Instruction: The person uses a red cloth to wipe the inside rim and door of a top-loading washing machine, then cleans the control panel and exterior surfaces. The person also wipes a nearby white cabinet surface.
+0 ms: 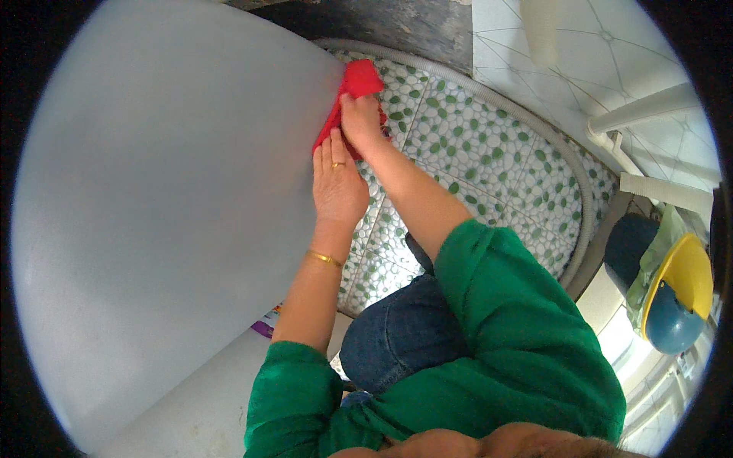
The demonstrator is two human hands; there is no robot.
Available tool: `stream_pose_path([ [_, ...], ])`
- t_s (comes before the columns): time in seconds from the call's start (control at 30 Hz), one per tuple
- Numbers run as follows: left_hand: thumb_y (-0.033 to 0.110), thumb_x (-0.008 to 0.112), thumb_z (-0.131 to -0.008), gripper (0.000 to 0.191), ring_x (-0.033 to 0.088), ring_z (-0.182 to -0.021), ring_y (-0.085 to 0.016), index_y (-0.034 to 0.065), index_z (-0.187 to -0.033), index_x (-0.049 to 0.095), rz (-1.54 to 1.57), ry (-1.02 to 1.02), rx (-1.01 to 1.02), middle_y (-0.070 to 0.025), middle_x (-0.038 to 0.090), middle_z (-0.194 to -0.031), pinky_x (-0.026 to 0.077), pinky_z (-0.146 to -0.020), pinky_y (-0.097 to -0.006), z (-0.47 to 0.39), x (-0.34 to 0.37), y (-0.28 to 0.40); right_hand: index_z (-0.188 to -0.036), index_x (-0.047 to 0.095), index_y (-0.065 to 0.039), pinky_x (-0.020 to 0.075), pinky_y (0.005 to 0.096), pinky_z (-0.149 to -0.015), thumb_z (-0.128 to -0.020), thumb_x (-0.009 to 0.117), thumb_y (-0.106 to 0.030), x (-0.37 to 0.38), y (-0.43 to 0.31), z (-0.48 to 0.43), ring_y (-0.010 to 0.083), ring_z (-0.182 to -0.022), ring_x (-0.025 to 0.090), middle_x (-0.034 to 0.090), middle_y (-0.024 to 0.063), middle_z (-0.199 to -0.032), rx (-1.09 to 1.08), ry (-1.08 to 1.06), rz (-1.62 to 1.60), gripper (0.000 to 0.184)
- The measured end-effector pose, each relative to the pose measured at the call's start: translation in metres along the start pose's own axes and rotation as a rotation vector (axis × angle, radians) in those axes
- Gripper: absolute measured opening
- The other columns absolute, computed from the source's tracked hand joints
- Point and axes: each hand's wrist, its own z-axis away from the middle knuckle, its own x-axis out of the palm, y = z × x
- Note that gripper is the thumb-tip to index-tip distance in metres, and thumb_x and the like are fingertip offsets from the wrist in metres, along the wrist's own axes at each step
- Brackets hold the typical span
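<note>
A red cloth [362,78] lies folded over the right-hand edge of a large, smooth grey panel [189,154], which looks like the side of an appliance. My right hand [362,120] has curled fingers bunched into the cloth and presses it along that edge. Just below it, my left hand [341,186] lies flat against the panel's edge, with straight fingers whose tips touch the cloth's lower part. Its thumb is hidden. A ring and a gold-coloured bracelet [324,257] are on that hand and wrist.
Pebble-patterned floor tiles [467,146] lie beyond my hands. A grey corrugated hose [564,149] curves around them along the wall. White pipes [644,109] run by the tiled wall [578,40]. At right are a yellow basin [690,269] and a blue rounded object [673,323]. My denim-covered knee [401,332] is bent below.
</note>
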Motion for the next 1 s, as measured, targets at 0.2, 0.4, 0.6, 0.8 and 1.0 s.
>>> stream_pose_path([
  [0.2, 0.010, 0.057, -0.081, 0.059, 0.032, -0.139, -0.036, -0.0116, -0.134, 0.043, -0.052, -0.062, 0.018, -0.0233, 0.034, -0.148, 0.021, -0.117, -0.0475, -0.010, 0.009, 0.005, -0.090, 0.067, -0.001, 0.0470, 0.0551, -0.080, -0.087, 0.048, -0.018, -0.003, 0.008, -0.020, 0.0435, -0.090, 0.060, 0.065, 0.0219, -0.095, 0.174, -0.085, 0.353, 0.025],
  [0.4, 0.023, 0.052, -0.090, 0.056, 0.029, -0.140, -0.035, -0.0030, -0.138, 0.044, 0.339, -0.067, -0.128, -0.0200, 0.035, -0.149, 0.016, -0.118, -0.0493, 0.006, -0.008, 0.011, -0.111, 0.061, -0.007, 0.0417, 0.0539, -0.088, -0.076, 0.059, -0.010, -0.027, -0.082, 0.026, 0.0480, -0.103, 0.050, 0.061, 0.0187, -0.111, -0.241, -0.070, -0.133, 0.035],
  [0.6, 0.029, 0.058, -0.086, 0.063, 0.028, -0.141, -0.034, -0.0009, -0.140, 0.044, 0.025, -0.154, -0.031, -0.0184, 0.037, -0.148, 0.014, -0.117, -0.0532, -0.004, -0.028, 0.008, -0.118, 0.060, -0.010, 0.0368, 0.0496, -0.098, -0.083, 0.061, -0.017, -0.016, -0.080, 0.018, 0.0420, -0.117, 0.043, 0.055, 0.0179, -0.123, -0.459, 0.090, 0.042, 0.036],
  [0.8, 0.022, 0.060, -0.083, 0.066, 0.022, -0.143, -0.037, -0.0137, -0.135, 0.041, 0.020, -0.090, -0.089, -0.0211, 0.037, -0.147, 0.013, -0.117, -0.0538, 0.013, -0.034, 0.008, -0.098, 0.060, 0.001, 0.0423, 0.0534, -0.087, -0.090, 0.047, -0.016, 0.005, -0.022, -0.035, 0.0464, -0.098, 0.054, 0.061, 0.0256, -0.105, 0.195, 0.194, -0.279, 0.022],
  [1.0, 0.031, 0.054, -0.090, 0.062, 0.020, -0.144, -0.037, 0.0019, -0.143, 0.040, 0.085, -0.209, -0.092, -0.0183, 0.032, -0.151, 0.009, -0.117, -0.0552, 0.020, -0.038, 0.009, -0.110, 0.055, 0.001, 0.0369, 0.0546, -0.095, -0.080, 0.051, -0.009, -0.011, -0.146, -0.018, 0.0457, -0.108, 0.048, 0.055, 0.0244, -0.115, -0.295, 0.027, -0.282, 0.032],
])
